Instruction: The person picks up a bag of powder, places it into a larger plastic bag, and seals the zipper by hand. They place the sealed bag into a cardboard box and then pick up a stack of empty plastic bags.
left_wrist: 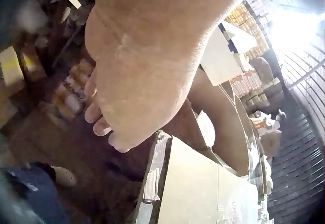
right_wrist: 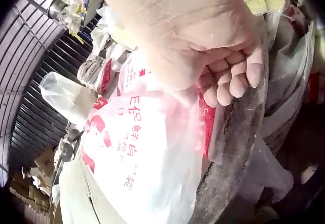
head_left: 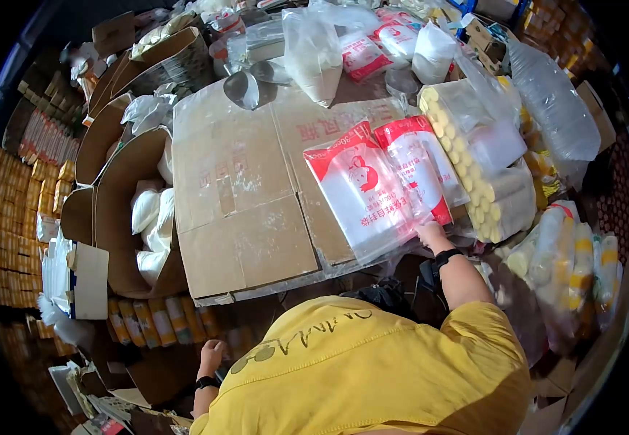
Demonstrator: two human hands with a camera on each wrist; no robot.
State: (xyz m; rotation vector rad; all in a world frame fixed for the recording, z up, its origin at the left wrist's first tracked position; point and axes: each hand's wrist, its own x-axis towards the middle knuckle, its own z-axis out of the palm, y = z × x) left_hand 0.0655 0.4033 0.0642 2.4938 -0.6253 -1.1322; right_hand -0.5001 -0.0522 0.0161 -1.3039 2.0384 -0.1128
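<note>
The right hand [head_left: 431, 233] pinches the near corner of a clear plastic packet with red and white printing [head_left: 361, 190]. In the right wrist view, the packet [right_wrist: 147, 153] spreads out from under the thumb, and the curled fingers of the right hand [right_wrist: 203, 56] lie beside its edge. A second red-and-white packet [head_left: 410, 161] lies partly under the first, both on a flattened cardboard sheet [head_left: 246, 210]. Low beside the body hangs the left hand [head_left: 213, 357], away from the cardboard. Its fingers are loosely bent with nothing visible in them [left_wrist: 137, 72].
Clear bags of yellow rolls [head_left: 467, 167] stand right of the packets. A metal scoop [head_left: 242, 88] and a bag of white powder [head_left: 313, 61] are at the back. Left of the cardboard stand open boxes [head_left: 122, 239] with white bags; wrapped goods are stacked at far left.
</note>
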